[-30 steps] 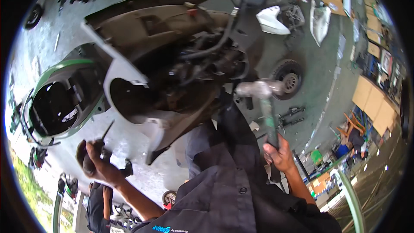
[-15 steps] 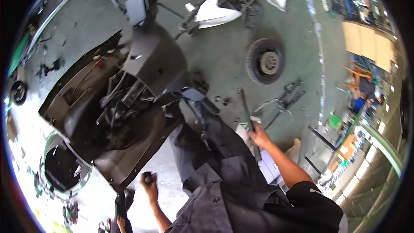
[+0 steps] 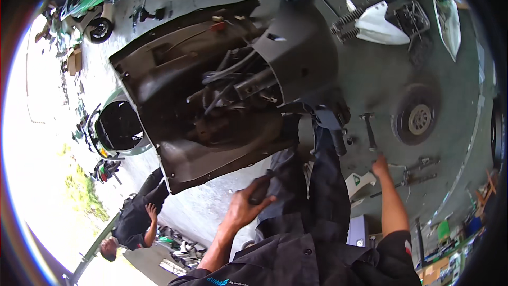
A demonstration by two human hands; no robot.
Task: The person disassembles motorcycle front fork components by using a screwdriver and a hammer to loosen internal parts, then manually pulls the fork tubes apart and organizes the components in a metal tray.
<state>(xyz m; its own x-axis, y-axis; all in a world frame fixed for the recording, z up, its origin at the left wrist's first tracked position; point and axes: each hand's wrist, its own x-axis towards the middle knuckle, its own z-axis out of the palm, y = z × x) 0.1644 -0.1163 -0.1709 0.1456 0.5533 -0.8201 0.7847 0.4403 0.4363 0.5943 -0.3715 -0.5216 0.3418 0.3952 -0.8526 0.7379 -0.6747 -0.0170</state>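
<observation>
My left hand (image 3: 244,209), in front of my thighs, is closed around a short dark handle-like object (image 3: 261,189). Its kind cannot be made out. On the other side, my right hand (image 3: 380,166) grips the lower end of a hammer (image 3: 370,131), its head pointing away from me. Ahead and left of my legs stands a scooter's dark front bodywork: a brown inner panel (image 3: 182,161) with cables and a metal frame (image 3: 241,87) exposed, and a grey cover (image 3: 304,47) beside them. Neither hand touches the scooter.
A wheel (image 3: 419,119), a white fairing piece (image 3: 382,24) and a shock absorber (image 3: 349,21) lie on the floor ahead right. A co-worker (image 3: 138,209) is at the lower left. A round green-rimmed part (image 3: 121,127) stands beyond the panel. A lilac box (image 3: 357,231) is near my right leg.
The view has swung left, bringing the co-worker more fully into sight. My left hand has risen toward my thighs with the dark object. My right hand has stretched forward with the hammer.
</observation>
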